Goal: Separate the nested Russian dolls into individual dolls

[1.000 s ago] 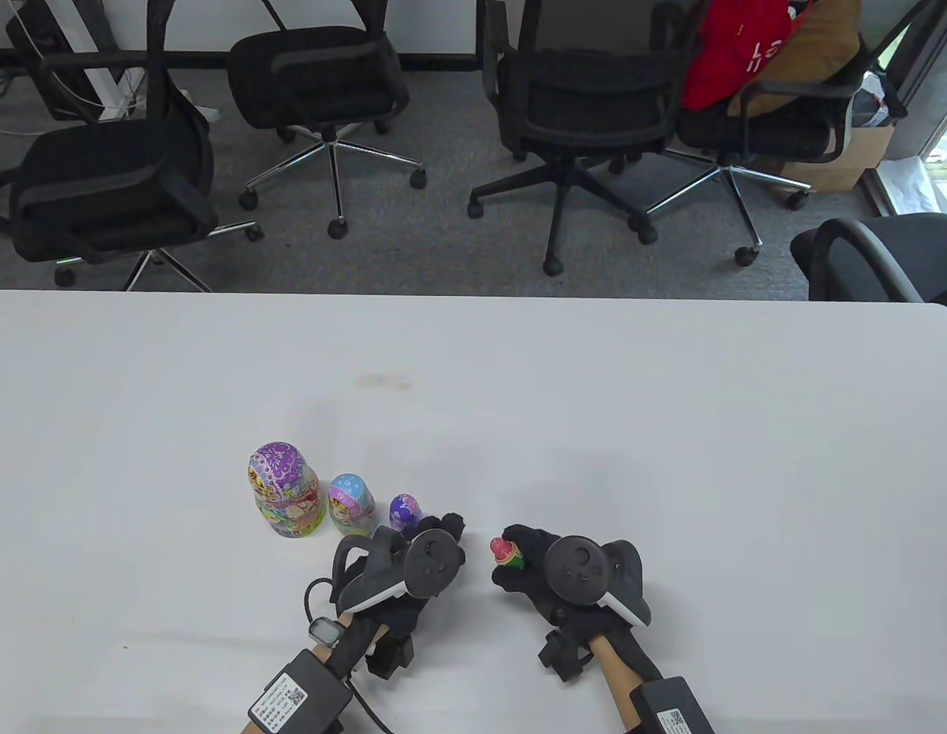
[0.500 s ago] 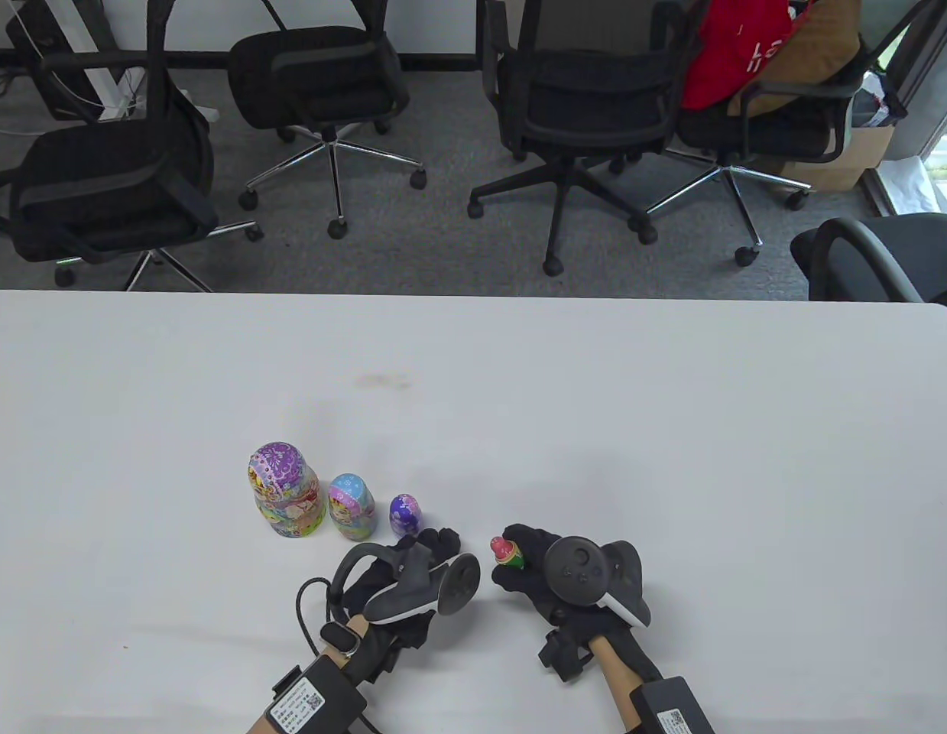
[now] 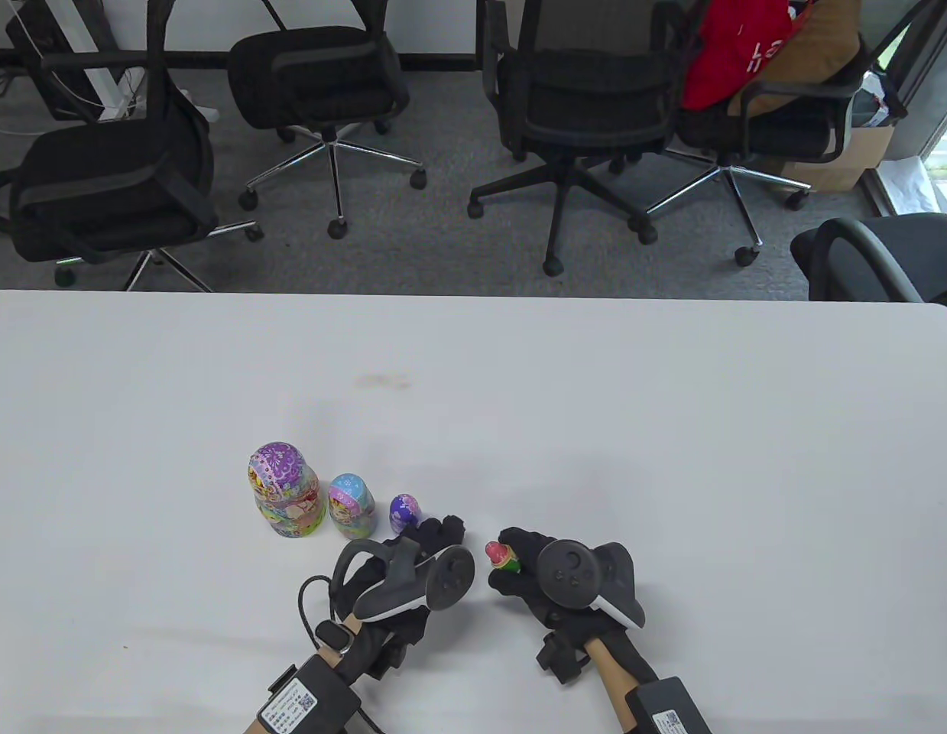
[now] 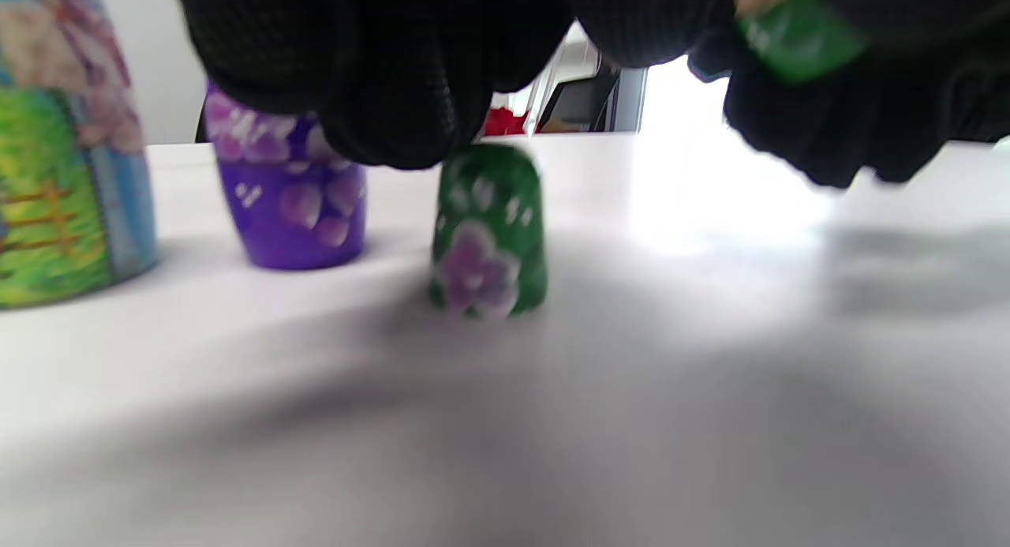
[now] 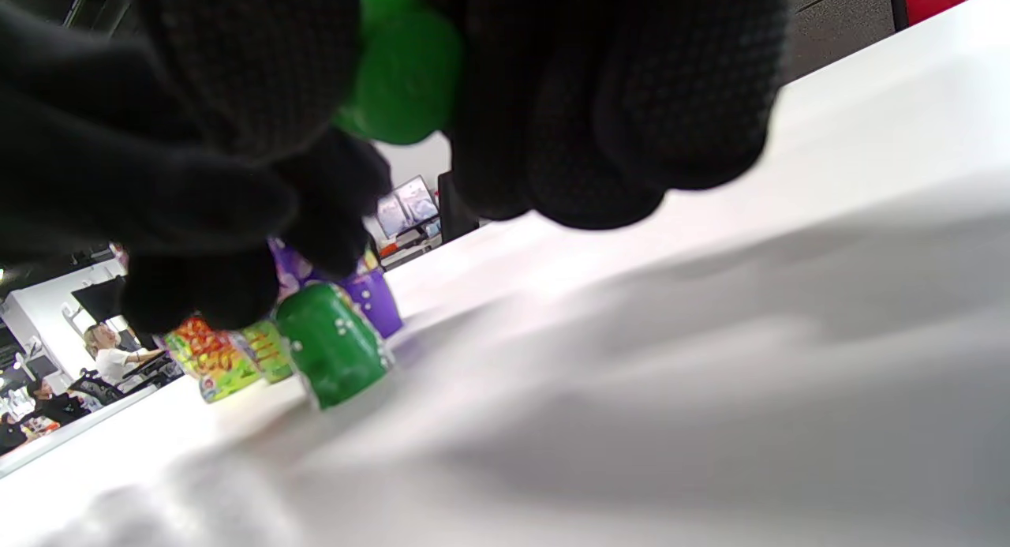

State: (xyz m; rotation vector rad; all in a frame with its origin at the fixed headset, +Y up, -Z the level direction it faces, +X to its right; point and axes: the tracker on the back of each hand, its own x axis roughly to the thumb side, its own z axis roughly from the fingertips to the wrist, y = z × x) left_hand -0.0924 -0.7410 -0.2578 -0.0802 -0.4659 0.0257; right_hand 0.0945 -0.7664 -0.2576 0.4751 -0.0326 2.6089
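Standing near the bench's (image 3: 672,397) near edge, three dolls make a row: the big doll (image 3: 285,491), the blue doll (image 3: 351,502), the purple doll (image 3: 404,513). Compared with a second ago, the left hand (image 3: 412,569) has rolled and settled back by the purple doll, its fingers (image 4: 394,73) resting on top of a green doll piece (image 4: 489,231) now set down on the bench. The right hand (image 3: 542,581) grips the smallest doll (image 3: 504,556), red head poking out, just above the surface; placing it looks like what remains
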